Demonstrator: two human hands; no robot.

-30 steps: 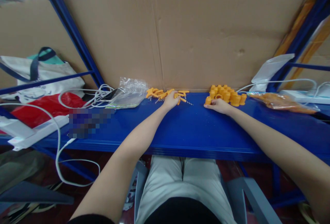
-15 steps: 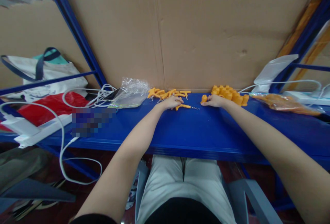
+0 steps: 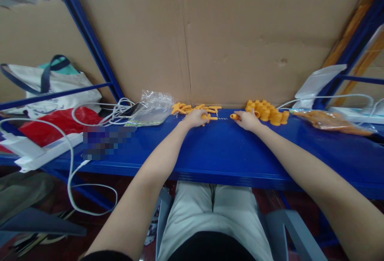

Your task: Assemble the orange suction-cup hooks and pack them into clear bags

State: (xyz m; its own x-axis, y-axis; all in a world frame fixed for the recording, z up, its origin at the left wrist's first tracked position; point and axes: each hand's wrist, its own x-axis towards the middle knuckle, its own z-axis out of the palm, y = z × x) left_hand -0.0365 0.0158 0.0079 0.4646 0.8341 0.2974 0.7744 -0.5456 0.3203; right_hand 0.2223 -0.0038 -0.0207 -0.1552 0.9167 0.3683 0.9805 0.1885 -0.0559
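Note:
My left hand (image 3: 195,117) is closed on an orange corkscrew piece (image 3: 212,118) whose metal spiral points right. My right hand (image 3: 246,120) is closed on a small orange cap (image 3: 234,116), held with its end facing the spiral, a short gap between them. Both hands rest on the blue shelf (image 3: 210,149). Behind the left hand lies a pile of orange corkscrew pieces (image 3: 192,108). Behind the right hand stands a cluster of orange caps (image 3: 267,111).
A clear plastic bag (image 3: 153,107) and white cables (image 3: 114,111) lie left of the piles. Further left are a red bag (image 3: 54,123), a white power strip (image 3: 42,151) and a tote bag (image 3: 51,85). A bag of orange parts (image 3: 330,120) lies right. Cardboard (image 3: 228,41) backs the shelf.
My left hand drew a corkscrew piece out of the pile and my right hand took a cap from the cluster. Both moved toward the middle and now face each other.

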